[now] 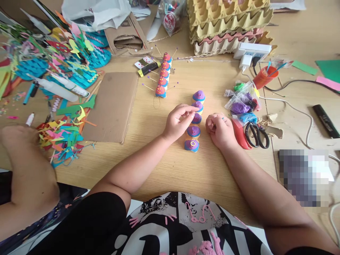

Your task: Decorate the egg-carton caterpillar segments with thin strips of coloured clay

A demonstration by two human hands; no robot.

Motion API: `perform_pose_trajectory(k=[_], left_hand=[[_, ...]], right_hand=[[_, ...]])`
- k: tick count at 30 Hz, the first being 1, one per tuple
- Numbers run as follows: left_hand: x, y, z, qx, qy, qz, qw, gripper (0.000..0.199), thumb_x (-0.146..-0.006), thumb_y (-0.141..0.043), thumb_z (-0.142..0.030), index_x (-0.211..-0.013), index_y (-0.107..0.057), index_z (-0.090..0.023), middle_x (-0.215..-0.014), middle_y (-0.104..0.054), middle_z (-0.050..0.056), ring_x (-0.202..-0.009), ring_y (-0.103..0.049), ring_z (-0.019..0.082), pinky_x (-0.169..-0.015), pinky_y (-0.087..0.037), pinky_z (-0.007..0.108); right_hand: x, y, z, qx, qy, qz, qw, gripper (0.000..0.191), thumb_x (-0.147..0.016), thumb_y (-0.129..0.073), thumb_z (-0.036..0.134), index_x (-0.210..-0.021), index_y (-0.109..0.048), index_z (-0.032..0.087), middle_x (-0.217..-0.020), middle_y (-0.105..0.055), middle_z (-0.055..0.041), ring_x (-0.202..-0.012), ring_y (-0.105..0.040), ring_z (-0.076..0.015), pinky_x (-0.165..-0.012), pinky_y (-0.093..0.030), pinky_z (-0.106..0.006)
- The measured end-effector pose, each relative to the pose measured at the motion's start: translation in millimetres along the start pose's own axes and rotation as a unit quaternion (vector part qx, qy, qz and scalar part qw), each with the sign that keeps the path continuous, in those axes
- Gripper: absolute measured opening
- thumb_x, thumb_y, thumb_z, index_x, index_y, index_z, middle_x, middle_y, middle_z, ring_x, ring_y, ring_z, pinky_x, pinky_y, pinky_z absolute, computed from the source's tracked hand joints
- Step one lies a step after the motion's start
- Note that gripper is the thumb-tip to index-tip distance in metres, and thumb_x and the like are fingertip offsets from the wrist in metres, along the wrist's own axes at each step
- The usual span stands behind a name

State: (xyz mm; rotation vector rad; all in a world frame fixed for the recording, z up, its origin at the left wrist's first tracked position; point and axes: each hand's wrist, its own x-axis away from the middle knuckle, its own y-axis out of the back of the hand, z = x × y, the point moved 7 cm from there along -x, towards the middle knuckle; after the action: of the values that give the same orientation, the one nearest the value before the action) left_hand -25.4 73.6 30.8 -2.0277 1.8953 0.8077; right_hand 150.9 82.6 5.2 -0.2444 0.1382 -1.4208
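A row of purple-topped egg-carton cups (193, 131) with blue and yellow lower parts stands on the table, a thin yellow ring on the nearest cup. Over its middle cups reaches my left hand (178, 122), thumb and fingertips drawn together; anything small between them is hidden. Close on the row's right side, my right hand (220, 129) is curled closed, with a tiny blue-green spot showing at its fingers. Whether it holds something cannot be seen. Farther back sits a similar caterpillar (162, 78) in red and blue, with smiling face marks and ball-tipped sticks along its sides.
Right of my hands lie black-handled scissors (257, 135), bagged clay (240, 106) and an orange cup (265, 77). Egg trays (228, 21) are stacked behind a power strip (252, 51). Leftward are a cardboard sheet (111, 106), paper scraps (65, 138) and another person's arm (29, 170).
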Motion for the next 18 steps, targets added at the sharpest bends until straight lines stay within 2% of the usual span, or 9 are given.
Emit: perform_pose_trajectory(k=[4, 7, 10, 13, 18], left_hand=[[-0.1, -4.7, -5.3, -0.005, -0.009, 0.039, 0.999, 0.023, -0.105, -0.066, -0.041, -0.107, -0.08, -0.023, -0.101, -0.078, 0.005, -0.09, -0.069, 0.015, -0.084, -0.057, 0.031], [0.4, -10.1, -14.1, -0.011, -0.043, 0.083, 0.996, 0.022, -0.106, -0.064, -0.037, -0.105, -0.081, -0.023, -0.101, -0.079, 0.005, -0.096, -0.072, 0.017, -0.091, -0.058, 0.035], [0.4, -11.9, -21.0, -0.041, -0.082, 0.096, 0.991, 0.02, -0.104, -0.069, -0.04, -0.105, -0.082, -0.025, -0.101, -0.081, 0.005, -0.1, -0.073, 0.019, -0.097, -0.057, 0.039], [0.3, -13.3, -21.0, -0.065, -0.092, 0.102, 0.988, 0.024, -0.099, -0.075, -0.047, -0.105, -0.082, -0.026, -0.099, -0.081, 0.004, -0.097, -0.072, 0.02, -0.094, -0.057, 0.039], [0.7, -14.7, -19.4, -0.083, -0.096, 0.098, 0.987, 0.014, -0.099, -0.077, -0.038, -0.102, -0.084, -0.026, -0.098, -0.082, 0.003, -0.098, -0.073, 0.019, -0.093, -0.059, 0.038]], right_hand=[[1.2, 3.2, -1.2, 0.066, 0.026, -0.002, 0.997, 0.069, -0.089, -0.071, 0.077, -0.049, -0.05, 0.024, -0.049, -0.043, 0.0, -0.049, -0.038, -0.0126, -0.049, -0.027, -0.032], [1.9, 5.0, -4.0, 0.103, 0.037, -0.004, 0.994, 0.074, -0.087, -0.063, 0.087, -0.051, -0.054, 0.024, -0.049, -0.045, -0.0007, -0.05, -0.043, -0.0137, -0.05, -0.033, -0.033], [2.7, 5.5, -6.6, 0.112, 0.041, -0.005, 0.993, 0.073, -0.088, -0.062, 0.087, -0.053, -0.058, 0.023, -0.05, -0.049, -0.0007, -0.05, -0.044, -0.0131, -0.051, -0.034, -0.032], [4.4, 3.4, -5.3, 0.121, 0.046, 0.0, 0.992, 0.073, -0.09, -0.061, 0.085, -0.054, -0.062, 0.022, -0.05, -0.051, -0.0007, -0.05, -0.044, -0.0126, -0.052, -0.033, -0.031], [6.5, -2.8, -1.8, 0.145, 0.043, 0.029, 0.988, 0.075, -0.086, -0.062, 0.09, -0.054, -0.062, 0.022, -0.053, -0.055, -0.0014, -0.052, -0.045, -0.0126, -0.053, -0.034, -0.031]])
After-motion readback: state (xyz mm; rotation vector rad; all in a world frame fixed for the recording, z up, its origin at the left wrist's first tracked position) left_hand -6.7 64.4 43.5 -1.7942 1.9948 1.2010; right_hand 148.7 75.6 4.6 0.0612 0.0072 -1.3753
